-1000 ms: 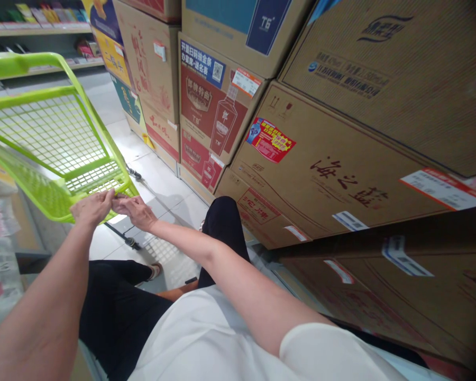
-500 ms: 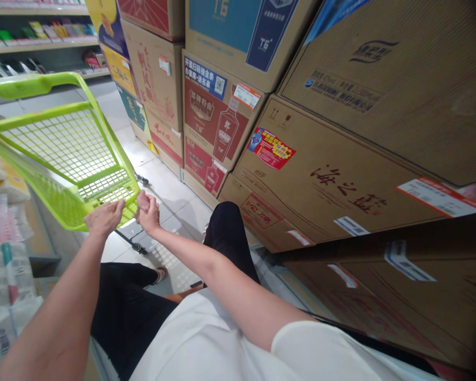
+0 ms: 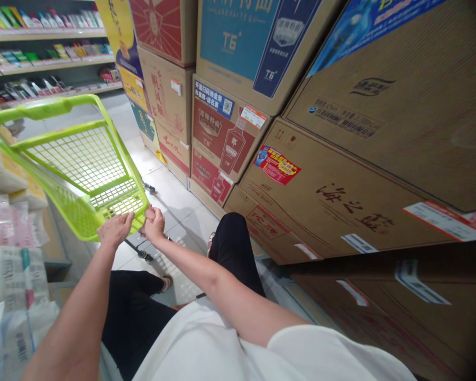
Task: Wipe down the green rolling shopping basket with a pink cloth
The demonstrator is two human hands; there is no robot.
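Observation:
A lime-green plastic shopping cart (image 3: pixel 122 153) with mesh walls stands ahead of me on the left; no goods show in its visible part. My left hand (image 3: pixel 116 228) is closed over the cart's near edge, its fingertips partly hidden. Beside it, my right hand (image 3: pixel 153 223) is wrapped round the near right corner of the same edge, fingers curled. A short gap separates the two hands.
Stacked cardboard cartons (image 3: pixel 333 185) wall off the right side. Shelves (image 3: pixel 47 66) with small packaged goods stand at the far left. Plastic-wrapped packs (image 3: pixel 16 280) lie close on my left. A tiled floor (image 3: pixel 190 217) runs between the cart and the cartons.
The view has tilted up a little, so the cart, cartons and hands sit lower and further right. My right hand has shifted its hold at the cart's corner, with the fingers turned downward.

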